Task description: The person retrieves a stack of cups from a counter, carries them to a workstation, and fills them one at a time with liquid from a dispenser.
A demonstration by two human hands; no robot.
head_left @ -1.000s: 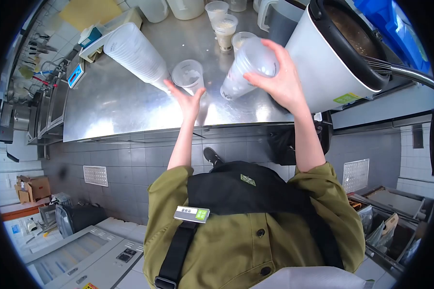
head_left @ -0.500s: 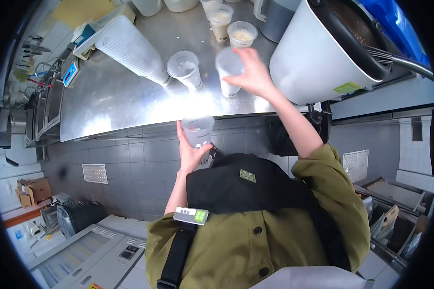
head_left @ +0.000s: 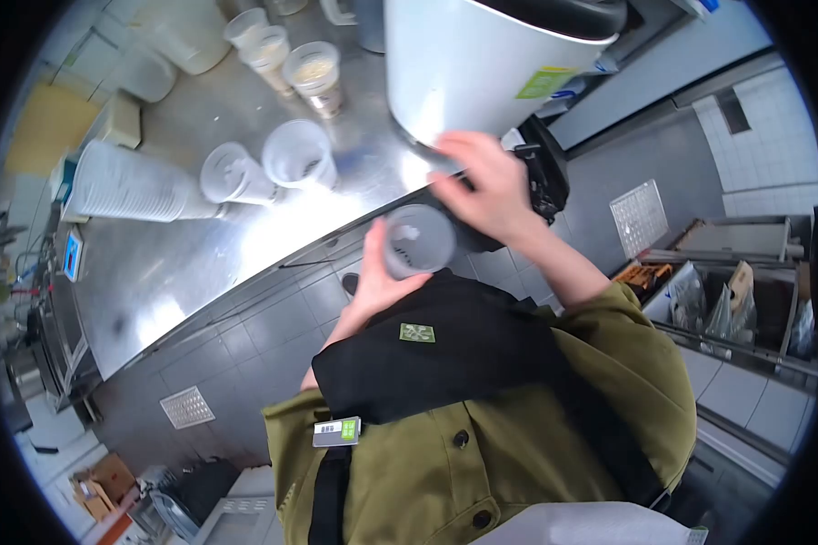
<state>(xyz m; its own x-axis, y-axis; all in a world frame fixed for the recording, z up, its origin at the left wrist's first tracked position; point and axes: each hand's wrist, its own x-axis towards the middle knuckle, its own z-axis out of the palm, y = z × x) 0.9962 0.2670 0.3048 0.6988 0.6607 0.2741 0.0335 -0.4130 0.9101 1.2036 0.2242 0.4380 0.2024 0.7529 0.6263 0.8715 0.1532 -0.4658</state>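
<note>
Near the counter's front edge my left hand [head_left: 374, 283] is wrapped round a translucent plastic cup [head_left: 419, 240], with a little whitish content at its bottom. My right hand [head_left: 486, 186] is just right of that cup, blurred, fingers apart and holding nothing. Two more plastic cups stand on the steel counter: one [head_left: 233, 174] beside the stack of nested cups [head_left: 132, 184], the other [head_left: 297, 155] to its right. Behind them stands a cup with pale, grainy content [head_left: 315, 76], and farther back is a similar cup [head_left: 265, 50].
A large white container [head_left: 463, 68] with a black rim stands at the counter's right end. A small scale [head_left: 72, 252] is at the left. Plastic tubs [head_left: 184, 32] are at the back. Open bins [head_left: 736, 263] lie at the far right.
My right hand has let go of the cup on the counter and moved down beside the held cup. The view has turned and shifted right; my left hand still holds its cup.
</note>
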